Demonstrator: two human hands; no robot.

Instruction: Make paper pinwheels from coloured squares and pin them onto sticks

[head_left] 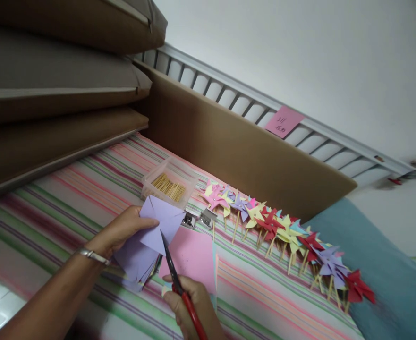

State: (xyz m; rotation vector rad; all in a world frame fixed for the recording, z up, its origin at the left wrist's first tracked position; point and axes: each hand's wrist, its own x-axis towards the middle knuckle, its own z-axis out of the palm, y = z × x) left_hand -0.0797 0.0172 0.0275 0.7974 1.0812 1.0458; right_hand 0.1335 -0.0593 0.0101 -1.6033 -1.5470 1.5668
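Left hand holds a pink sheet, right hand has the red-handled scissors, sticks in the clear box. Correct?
One error: the sheet in the left hand is purple, not pink, as the head view shows. The rest stands: the right hand has the red-handled scissors, and the sticks are in the clear box.

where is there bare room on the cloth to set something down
Striped multicoloured cloth shows bare right of the pink paper sheet, below the row of colourful paper pinwheels; another patch lies between the stacked brown cushions and the left hand. It is crowded around the clear plastic box, two small silvery containers and the purple paper sheets.
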